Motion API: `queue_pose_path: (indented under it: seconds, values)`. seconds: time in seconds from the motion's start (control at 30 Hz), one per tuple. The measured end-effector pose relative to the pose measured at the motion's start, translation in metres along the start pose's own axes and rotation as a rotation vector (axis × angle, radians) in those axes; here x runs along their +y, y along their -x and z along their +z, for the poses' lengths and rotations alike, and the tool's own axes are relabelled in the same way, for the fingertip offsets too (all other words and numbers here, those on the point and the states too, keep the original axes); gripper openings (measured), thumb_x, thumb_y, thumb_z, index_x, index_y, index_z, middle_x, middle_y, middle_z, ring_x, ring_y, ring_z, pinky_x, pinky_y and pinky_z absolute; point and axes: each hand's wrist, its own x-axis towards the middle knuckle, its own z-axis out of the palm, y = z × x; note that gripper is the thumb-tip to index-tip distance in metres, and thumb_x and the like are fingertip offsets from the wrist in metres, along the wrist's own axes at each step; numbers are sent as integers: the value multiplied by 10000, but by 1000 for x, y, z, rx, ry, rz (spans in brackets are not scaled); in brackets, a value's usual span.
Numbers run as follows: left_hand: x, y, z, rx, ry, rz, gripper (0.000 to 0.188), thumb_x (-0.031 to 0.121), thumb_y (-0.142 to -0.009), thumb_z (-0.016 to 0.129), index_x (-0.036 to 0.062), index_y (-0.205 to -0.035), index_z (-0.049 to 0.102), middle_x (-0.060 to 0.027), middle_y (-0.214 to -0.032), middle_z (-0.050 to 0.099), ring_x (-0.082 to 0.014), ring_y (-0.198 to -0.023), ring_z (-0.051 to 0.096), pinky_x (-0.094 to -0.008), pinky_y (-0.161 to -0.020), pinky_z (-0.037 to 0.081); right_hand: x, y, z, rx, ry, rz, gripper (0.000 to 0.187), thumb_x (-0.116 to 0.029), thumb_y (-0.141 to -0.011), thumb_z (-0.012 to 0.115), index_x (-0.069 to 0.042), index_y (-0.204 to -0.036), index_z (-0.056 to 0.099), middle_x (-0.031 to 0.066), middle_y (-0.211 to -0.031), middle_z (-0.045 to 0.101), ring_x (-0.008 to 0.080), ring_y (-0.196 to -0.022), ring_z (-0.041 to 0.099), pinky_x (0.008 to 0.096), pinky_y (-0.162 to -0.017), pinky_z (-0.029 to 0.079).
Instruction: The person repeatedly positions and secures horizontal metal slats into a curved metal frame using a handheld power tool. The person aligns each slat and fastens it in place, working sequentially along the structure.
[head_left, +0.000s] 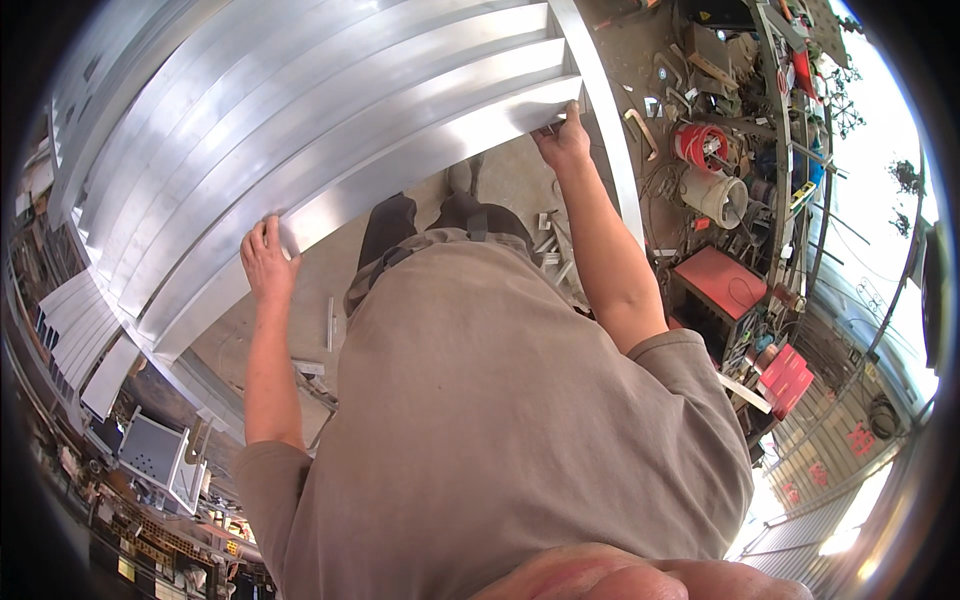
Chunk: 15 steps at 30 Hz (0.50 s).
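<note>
A large silvery metal frame with several long parallel slats fills the far left and middle of the view. My left hand (270,258) hooks its fingers over the edge of the nearest slat (420,168), left of its middle. Close to that slat's right end, my right hand (563,138) grips it with the thumb up on its face and the other fingers curled underneath, partly hidden. Just past the right hand runs the frame's side rail (606,120). Both forearms reach forward, spread wide apart.
A red bucket (699,147), a whitish bucket (712,197) and a red-topped box (720,280) stand at the right among cluttered tools. Metal offcuts lie on the floor near my legs. At the lower left are a grey metal cabinet (152,452) and stacked pale strips (85,335).
</note>
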Motion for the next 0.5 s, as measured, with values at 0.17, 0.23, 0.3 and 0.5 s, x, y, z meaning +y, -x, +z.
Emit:
queue_pose_path:
  seconds: [0.17,0.23,0.3,0.5]
  values:
    - [1,-1,-2,-5,-22,-2,982,141,-640,957,192,-1494,474,-63,-1434,483,-305,-1371,455,-463,-1207,378,0,-4,-18,-118,344,-43,545,-370,-1106,549,-1,-1485,417,219,-1472,489,393,-1296,562,581,-1125,487]
    - [1,-2,-2,-15,-31,-11,979,143,-644,956,198,-1495,475,-61,-1445,481,-304,-1378,451,-461,-1211,377,-14,3,-29,-98,476,-50,512,-339,-1088,587,0,-1452,462,205,-1411,539,366,-1239,601,527,-1081,525]
    - [1,-2,-1,-32,-32,-41,978,143,-648,954,204,-1499,476,-61,-1457,478,-305,-1383,448,-461,-1213,377,-34,21,-51,35,400,-26,465,-301,-1065,629,-6,-1407,521,182,-1313,612,325,-1162,651,461,-1019,567]
    - [5,1,3,8,-35,-9,1006,128,-636,947,196,-1517,467,-69,-1473,477,-324,-1393,441,-470,-1214,380,-148,42,-170,222,510,-507,272,-198,-1002,687,-37,-1218,649,58,-1012,681,167,-860,669,311,-751,559]
